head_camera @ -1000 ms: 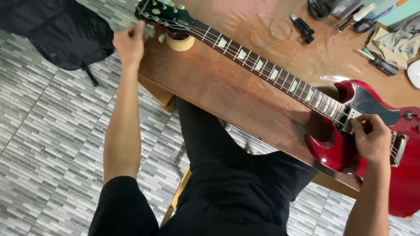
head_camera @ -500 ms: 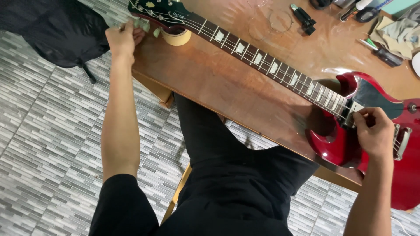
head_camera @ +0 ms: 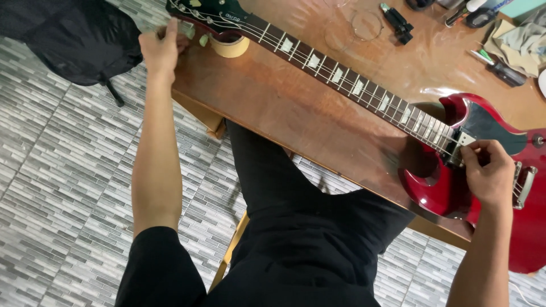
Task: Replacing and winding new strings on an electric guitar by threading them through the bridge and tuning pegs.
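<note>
Between your left hand [head_camera: 161, 50] at the headstock and your right hand [head_camera: 490, 173] on the red guitar body [head_camera: 443, 187], the near strip of the wooden table [head_camera: 296, 108] is open for you, while the tape roll [head_camera: 229, 45] and tools [head_camera: 398, 23] crowd the far side behind the neck [head_camera: 341, 74].

The single head-worn camera looks steeply down, close over the wooden table [head_camera: 273, 108] edge and tiled floor [head_camera: 57, 187].

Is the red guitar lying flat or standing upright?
Flat: the red guitar lies face-up on the wooden table, neck on the tape roll.
</note>
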